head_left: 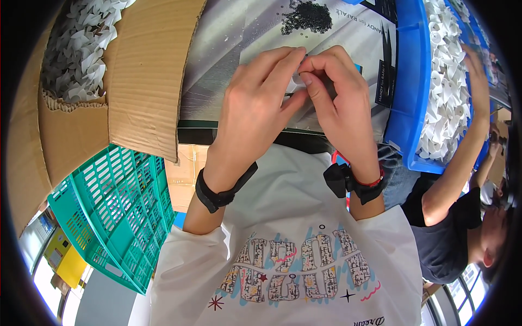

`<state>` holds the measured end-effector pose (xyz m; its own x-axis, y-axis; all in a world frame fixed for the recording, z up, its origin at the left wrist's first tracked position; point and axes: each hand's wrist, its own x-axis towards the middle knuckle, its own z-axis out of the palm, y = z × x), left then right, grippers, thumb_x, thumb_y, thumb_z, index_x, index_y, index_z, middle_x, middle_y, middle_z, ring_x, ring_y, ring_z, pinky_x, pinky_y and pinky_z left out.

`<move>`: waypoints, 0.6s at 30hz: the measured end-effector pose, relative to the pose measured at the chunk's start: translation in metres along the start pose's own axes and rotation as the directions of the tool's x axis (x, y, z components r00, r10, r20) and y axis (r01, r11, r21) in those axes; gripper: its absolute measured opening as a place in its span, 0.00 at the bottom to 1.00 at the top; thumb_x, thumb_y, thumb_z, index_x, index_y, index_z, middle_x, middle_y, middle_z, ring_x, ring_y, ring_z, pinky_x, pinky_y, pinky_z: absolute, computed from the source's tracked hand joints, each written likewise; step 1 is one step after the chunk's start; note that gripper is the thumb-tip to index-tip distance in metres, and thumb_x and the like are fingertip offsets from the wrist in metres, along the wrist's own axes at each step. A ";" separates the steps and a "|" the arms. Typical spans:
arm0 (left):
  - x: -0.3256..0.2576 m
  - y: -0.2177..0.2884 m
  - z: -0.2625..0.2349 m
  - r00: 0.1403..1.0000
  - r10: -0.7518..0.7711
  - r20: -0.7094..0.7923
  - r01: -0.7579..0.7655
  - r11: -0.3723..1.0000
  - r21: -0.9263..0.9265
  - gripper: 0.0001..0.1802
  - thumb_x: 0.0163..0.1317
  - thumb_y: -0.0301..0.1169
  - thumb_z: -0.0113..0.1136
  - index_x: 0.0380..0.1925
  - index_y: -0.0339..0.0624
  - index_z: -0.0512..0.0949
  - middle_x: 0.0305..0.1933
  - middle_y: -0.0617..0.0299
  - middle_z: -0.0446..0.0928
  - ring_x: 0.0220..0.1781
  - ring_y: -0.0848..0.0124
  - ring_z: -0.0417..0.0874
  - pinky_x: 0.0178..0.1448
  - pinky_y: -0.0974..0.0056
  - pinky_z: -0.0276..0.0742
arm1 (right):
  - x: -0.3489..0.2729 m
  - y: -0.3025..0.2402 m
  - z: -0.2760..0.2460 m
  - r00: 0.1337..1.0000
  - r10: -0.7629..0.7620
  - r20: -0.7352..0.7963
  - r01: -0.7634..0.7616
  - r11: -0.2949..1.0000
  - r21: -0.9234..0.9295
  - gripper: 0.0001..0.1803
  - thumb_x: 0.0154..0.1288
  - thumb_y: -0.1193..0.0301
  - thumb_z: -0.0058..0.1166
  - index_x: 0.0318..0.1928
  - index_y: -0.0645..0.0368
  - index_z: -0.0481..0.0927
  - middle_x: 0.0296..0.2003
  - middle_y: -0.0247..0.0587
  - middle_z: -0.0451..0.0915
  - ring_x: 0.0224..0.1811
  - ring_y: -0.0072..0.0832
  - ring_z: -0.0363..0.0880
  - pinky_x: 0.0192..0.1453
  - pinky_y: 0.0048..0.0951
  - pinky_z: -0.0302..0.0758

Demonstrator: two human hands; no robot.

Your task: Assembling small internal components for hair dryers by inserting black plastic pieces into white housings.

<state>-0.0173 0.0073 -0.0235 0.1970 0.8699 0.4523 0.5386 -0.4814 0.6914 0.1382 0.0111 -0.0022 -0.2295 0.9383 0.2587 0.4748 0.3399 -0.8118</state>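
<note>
Over the work surface, my two hands meet at their fingertips. My left hand (258,100) is closed on a small white plastic piece (295,82), mostly hidden behind the fingers. The thumb and forefinger of my right hand (341,87) pinch together against that piece. Something tiny and dark shows at those fingertips, too small to make out. Beyond the hands lies a loose pile of small black rings (307,18), with a few strays around it.
The surface is a printed grey board (217,70). At left stands a cardboard box (147,70) of white plastic pieces (89,49), above a green crate (117,204). A blue bin (408,81) of similar pieces (443,103) is at right, where another person's arm (462,157) reaches.
</note>
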 end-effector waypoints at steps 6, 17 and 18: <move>0.000 0.000 0.000 1.000 0.013 -0.006 -0.013 1.000 0.004 0.29 0.45 0.23 0.72 0.52 0.39 0.78 0.50 0.57 0.79 0.46 0.60 0.82 0.49 0.59 0.76 | -0.002 -0.002 0.003 0.999 -0.019 -0.033 0.017 0.998 -0.067 0.05 0.64 0.83 0.54 0.40 0.66 0.76 0.34 0.40 0.74 0.32 0.29 0.77 0.36 0.26 0.74; -0.001 -0.002 0.000 1.000 0.026 0.004 -0.026 0.999 0.021 0.30 0.43 0.22 0.72 0.52 0.37 0.78 0.51 0.56 0.79 0.47 0.59 0.82 0.50 0.59 0.76 | 0.002 -0.019 -0.003 0.997 -0.073 0.003 0.069 0.936 -0.346 0.07 0.56 0.83 0.58 0.36 0.65 0.79 0.31 0.41 0.75 0.29 0.33 0.80 0.32 0.30 0.76; -0.001 -0.002 0.000 1.000 0.026 0.003 -0.026 0.999 0.022 0.30 0.43 0.22 0.72 0.52 0.37 0.78 0.51 0.56 0.79 0.47 0.59 0.82 0.50 0.59 0.76 | 0.004 -0.021 -0.004 0.997 -0.078 0.027 0.082 0.922 -0.377 0.07 0.55 0.83 0.58 0.35 0.65 0.80 0.30 0.41 0.75 0.28 0.34 0.79 0.32 0.31 0.76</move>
<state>-0.0183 0.0072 -0.0255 0.2137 0.8572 0.4685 0.5515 -0.5017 0.6665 0.1309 0.0080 0.0177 -0.2885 0.9069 0.3070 0.7397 0.4147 -0.5300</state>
